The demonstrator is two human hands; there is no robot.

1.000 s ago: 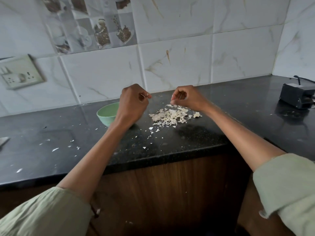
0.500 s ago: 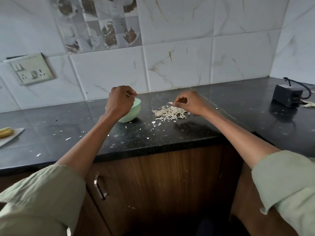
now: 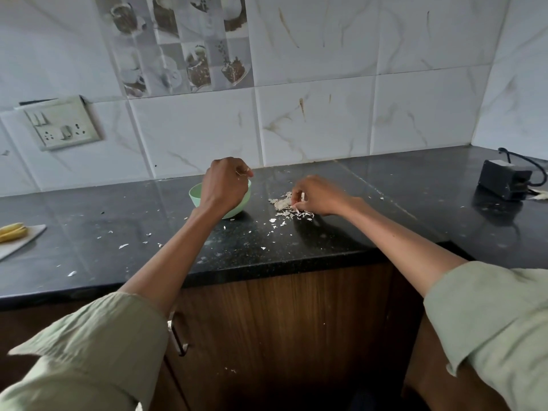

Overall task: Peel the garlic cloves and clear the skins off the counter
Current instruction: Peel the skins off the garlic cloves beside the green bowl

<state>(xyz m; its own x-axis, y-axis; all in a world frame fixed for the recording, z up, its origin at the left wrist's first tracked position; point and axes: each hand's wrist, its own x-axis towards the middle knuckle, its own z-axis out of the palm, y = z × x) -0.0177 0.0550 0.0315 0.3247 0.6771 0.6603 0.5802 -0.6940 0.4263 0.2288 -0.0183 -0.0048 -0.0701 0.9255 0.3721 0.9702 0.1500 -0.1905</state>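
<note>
Item, my left hand: hanging at centre frame above the small mint-green plastic bowl, wrist bent, knuckles up, fingers curled in and pinching something small and pale at the fingertips; too small to say whether clove or skin. The forearm is running down to the lower left, its pale green sleeve rolled near the elbow.

Item, my right hand: lying low on the black speckled stone counter, right of centre, fingers bent down and pinching at the heap of papery white garlic skins, covering the heap's right side. The forearm is stretching to the lower right.

Item, loose skin flakes: lying scattered over the counter in front of the bowl and out to the left.

Item, white cutting board with yellow pieces: sitting at the left edge of the frame.

Item, black boxy adapter with cord: sitting at the upper right, well apart from my hands.
</note>
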